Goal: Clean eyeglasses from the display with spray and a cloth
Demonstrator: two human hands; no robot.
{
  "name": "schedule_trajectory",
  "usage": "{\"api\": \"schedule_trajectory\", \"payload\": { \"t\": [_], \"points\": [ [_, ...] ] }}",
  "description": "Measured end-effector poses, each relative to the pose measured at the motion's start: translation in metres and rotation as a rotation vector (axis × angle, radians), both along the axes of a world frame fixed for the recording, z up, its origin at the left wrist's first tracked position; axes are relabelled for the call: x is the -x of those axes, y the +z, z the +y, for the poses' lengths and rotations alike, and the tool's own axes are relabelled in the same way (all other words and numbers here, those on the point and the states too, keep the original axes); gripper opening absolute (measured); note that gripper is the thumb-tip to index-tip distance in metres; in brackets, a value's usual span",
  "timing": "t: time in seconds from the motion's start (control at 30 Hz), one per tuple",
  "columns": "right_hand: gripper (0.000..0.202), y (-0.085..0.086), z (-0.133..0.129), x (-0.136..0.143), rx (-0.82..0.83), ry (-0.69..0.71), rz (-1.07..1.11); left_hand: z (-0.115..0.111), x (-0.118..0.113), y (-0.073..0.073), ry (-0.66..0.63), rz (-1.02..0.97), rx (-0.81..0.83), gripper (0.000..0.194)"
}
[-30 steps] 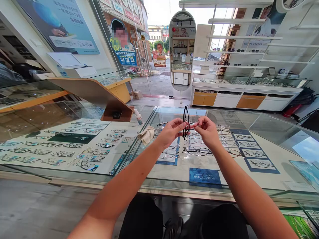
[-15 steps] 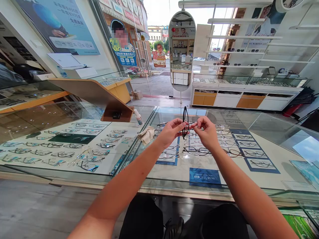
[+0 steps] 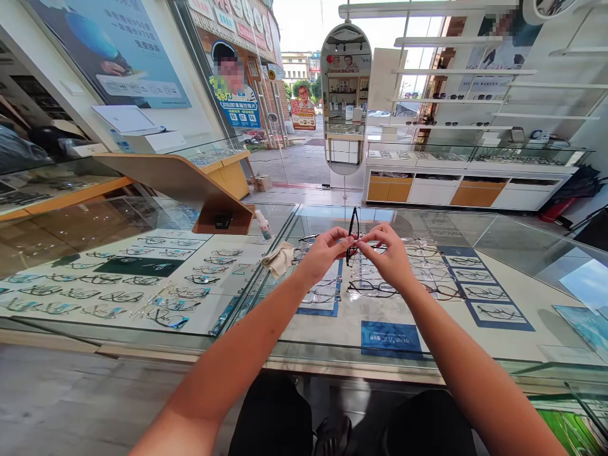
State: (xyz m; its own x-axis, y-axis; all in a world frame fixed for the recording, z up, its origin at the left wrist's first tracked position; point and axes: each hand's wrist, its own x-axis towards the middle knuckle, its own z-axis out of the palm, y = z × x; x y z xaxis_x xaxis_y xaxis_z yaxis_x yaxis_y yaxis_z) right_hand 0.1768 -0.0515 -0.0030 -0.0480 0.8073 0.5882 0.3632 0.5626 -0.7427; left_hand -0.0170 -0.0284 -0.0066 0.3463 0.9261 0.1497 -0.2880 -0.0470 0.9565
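Observation:
A dark pair of glasses (image 3: 353,221) stands on edge between my two hands, above the glass counter. My left hand (image 3: 330,248) is closed on it, fingers around its lower part. The fingers of my right hand (image 3: 387,250) are pinched together against the glasses' near side, touching the left fingertips. Much of the frame is hidden behind the fingers. Below my hands, several eyeglass frames (image 3: 375,288) lie in rows inside the display case. A crumpled beige cloth (image 3: 279,258) rests on the glass left of my left hand.
A small white spray bottle (image 3: 263,225) stands on the counter beside a tilted wooden-edged stand (image 3: 223,218). More glasses (image 3: 121,296) fill the left case. A blue card (image 3: 390,337) lies near the front edge. An oval mirror (image 3: 346,95) stands beyond the counter.
My right fingers have moved left, closing in on the glasses and my left fingertips. The glasses have tilted slightly.

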Motion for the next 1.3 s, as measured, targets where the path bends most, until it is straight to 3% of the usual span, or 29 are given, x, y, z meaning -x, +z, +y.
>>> {"api": "schedule_trajectory", "payload": {
  "t": [0.47, 0.8, 1.07, 1.2, 1.27, 1.3],
  "points": [
    [0.011, 0.003, -0.003, 0.002, 0.05, 0.061, 0.014, 0.006, 0.003, -0.002, -0.027, -0.012, -0.05, 0.039],
    [0.014, 0.008, 0.001, -0.007, 0.147, 0.124, 0.31, 0.011, 0.022, 0.016, -0.114, -0.03, -0.04, 0.038],
    [0.014, 0.012, 0.007, -0.028, -0.126, -0.244, 0.055, 0.026, 0.044, 0.017, -0.105, 0.211, -0.169, 0.034],
    [0.011, 0.016, -0.006, -0.021, -0.33, -0.394, 0.041, 0.026, 0.041, 0.016, 0.01, 0.251, -0.168, 0.04],
    [0.012, 0.016, -0.014, -0.012, -0.392, -0.418, 0.079, 0.023, 0.034, 0.014, 0.082, 0.254, -0.169, 0.043],
    [0.011, 0.015, -0.017, -0.007, -0.374, -0.365, 0.087, 0.021, 0.029, 0.013, 0.107, 0.25, -0.175, 0.044]
  ]
}}
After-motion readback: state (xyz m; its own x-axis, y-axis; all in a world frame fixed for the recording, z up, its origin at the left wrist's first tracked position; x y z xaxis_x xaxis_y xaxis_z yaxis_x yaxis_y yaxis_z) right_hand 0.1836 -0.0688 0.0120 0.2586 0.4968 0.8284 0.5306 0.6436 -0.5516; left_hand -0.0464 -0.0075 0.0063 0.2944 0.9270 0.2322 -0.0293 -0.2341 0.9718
